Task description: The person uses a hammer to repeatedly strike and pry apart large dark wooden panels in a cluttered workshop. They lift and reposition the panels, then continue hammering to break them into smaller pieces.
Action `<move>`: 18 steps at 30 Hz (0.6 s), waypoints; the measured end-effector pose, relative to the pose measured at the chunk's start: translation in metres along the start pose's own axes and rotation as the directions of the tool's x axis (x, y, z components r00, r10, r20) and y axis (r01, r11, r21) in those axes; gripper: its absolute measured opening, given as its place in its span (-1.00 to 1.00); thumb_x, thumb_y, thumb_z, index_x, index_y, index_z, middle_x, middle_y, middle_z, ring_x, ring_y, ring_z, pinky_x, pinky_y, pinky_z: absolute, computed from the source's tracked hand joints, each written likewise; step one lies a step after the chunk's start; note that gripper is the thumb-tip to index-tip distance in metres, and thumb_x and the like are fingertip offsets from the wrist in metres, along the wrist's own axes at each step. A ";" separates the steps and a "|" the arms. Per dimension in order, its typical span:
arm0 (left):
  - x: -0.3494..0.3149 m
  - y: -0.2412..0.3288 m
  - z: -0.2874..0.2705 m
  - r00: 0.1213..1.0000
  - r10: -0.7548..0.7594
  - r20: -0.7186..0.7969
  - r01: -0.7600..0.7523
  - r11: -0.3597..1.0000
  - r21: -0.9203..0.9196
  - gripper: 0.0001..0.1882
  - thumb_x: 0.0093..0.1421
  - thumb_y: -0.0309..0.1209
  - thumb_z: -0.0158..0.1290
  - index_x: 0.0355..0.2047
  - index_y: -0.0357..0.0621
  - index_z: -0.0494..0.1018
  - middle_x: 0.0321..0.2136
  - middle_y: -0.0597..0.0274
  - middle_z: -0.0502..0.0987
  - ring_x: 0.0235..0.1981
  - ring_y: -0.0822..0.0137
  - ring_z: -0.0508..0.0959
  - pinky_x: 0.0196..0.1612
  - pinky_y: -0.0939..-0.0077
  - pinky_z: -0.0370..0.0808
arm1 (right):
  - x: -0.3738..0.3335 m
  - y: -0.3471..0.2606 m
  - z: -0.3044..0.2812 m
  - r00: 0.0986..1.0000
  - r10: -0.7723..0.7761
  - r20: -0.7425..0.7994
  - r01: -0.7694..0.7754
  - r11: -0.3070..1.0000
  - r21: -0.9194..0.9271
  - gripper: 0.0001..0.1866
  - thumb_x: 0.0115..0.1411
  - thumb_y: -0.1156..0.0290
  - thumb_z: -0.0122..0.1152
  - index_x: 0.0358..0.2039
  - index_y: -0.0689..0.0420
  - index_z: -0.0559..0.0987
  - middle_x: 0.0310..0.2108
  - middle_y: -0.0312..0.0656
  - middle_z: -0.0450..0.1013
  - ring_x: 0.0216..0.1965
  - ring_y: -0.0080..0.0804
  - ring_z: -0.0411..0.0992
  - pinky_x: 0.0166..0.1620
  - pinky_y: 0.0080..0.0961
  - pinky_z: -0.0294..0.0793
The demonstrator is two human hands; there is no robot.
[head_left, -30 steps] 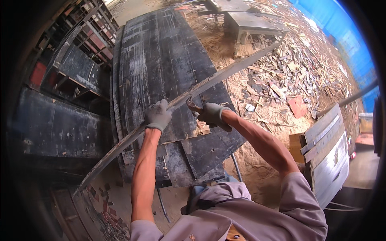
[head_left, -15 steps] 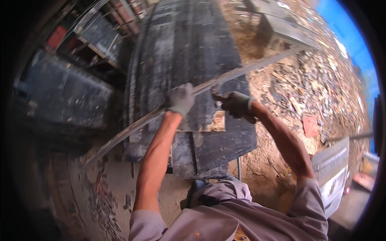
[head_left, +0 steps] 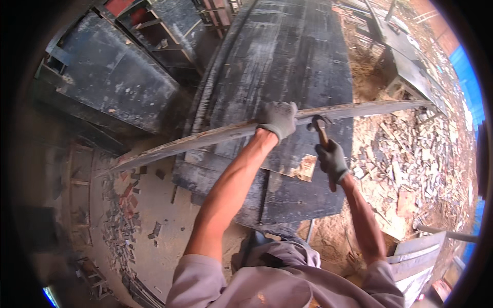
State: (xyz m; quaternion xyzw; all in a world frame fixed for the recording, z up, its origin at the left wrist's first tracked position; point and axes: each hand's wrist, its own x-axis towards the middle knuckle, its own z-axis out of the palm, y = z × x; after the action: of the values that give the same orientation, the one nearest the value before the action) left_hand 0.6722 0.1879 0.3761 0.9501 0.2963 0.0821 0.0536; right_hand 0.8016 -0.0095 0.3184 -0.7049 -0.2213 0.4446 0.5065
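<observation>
My left hand (head_left: 279,120), in a grey glove, is closed around a long narrow wooden board (head_left: 215,135). The board stands on its edge across the dark work surface (head_left: 267,66), and both its ends reach past the sides. In my gloved right hand (head_left: 333,160) is a hammer (head_left: 322,132), held by its wooden handle. The hammer's metal head is close to the near side of the board, right of my left hand; whether they touch I cannot tell. A pale chipped patch (head_left: 306,168) shows on the dark sheet between my hands and my body.
Dark stacked panels (head_left: 118,77) stand at the left. Wood scraps (head_left: 395,159) cover the ground at the right, near a grey bench-like slab (head_left: 411,64). More small offcuts (head_left: 123,205) lie on the floor at the lower left. A pale board (head_left: 418,256) leans at the lower right.
The view has turned, so the scene sits further right and the board looks flatter. My right hand's hammer now points up, its head nearer the board. My left hand keeps its grip.
</observation>
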 end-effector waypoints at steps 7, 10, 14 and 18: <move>-0.019 -0.022 -0.008 0.980 -0.099 0.171 0.095 0.995 0.028 -0.63 0.14 -0.03 0.18 -0.23 -0.04 0.53 -0.29 -0.03 0.64 -0.26 -0.07 0.65 -0.19 0.03 0.54 | -0.020 -0.101 -0.031 0.926 0.272 0.261 0.006 0.683 -0.731 -0.71 0.26 0.27 0.22 -0.24 0.29 0.55 -0.59 -0.20 0.46 -0.66 -0.43 0.45 -0.59 -0.43 0.45; 0.007 0.008 -0.018 0.991 -0.040 0.130 0.042 0.999 -0.010 -0.63 0.12 -0.06 0.20 -0.25 -0.08 0.53 -0.31 -0.04 0.64 -0.25 -0.10 0.64 -0.19 0.04 0.53 | 0.010 0.024 -0.025 0.944 -0.328 0.030 0.242 0.629 -0.739 -0.65 0.26 0.20 0.18 -0.19 0.28 0.54 -0.44 0.08 0.57 -0.45 -0.07 0.58 -0.37 -0.17 0.55; -0.004 0.003 -0.005 0.997 0.001 0.080 0.000 1.000 -0.018 -0.65 0.09 -0.10 0.20 -0.32 -0.13 0.50 -0.41 -0.12 0.59 -0.30 -0.16 0.61 -0.26 -0.01 0.49 | -0.017 0.035 0.001 0.939 -0.331 -0.097 0.218 0.788 -0.576 -0.58 0.17 0.22 0.22 -0.10 0.30 0.52 -0.42 0.21 0.54 -0.35 0.27 0.53 -0.25 0.03 0.50; -0.017 -0.023 -0.019 0.993 -0.033 0.115 0.034 0.999 -0.001 -0.68 0.01 -0.13 0.22 -0.37 -0.10 0.54 -0.38 -0.07 0.62 -0.31 -0.09 0.64 -0.25 0.05 0.54 | 0.000 -0.001 -0.032 0.943 -0.236 0.235 0.316 0.415 -0.853 -0.54 0.16 0.16 0.23 -0.02 0.19 0.54 -0.44 0.18 0.55 -0.33 0.18 0.56 -0.22 -0.03 0.53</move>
State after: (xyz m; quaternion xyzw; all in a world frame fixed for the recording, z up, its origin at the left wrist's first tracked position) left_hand 0.6425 0.1979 0.3890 0.9480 0.3084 0.0268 0.0736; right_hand 0.8295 -0.0254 0.3225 -0.7995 -0.5505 0.2040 0.1269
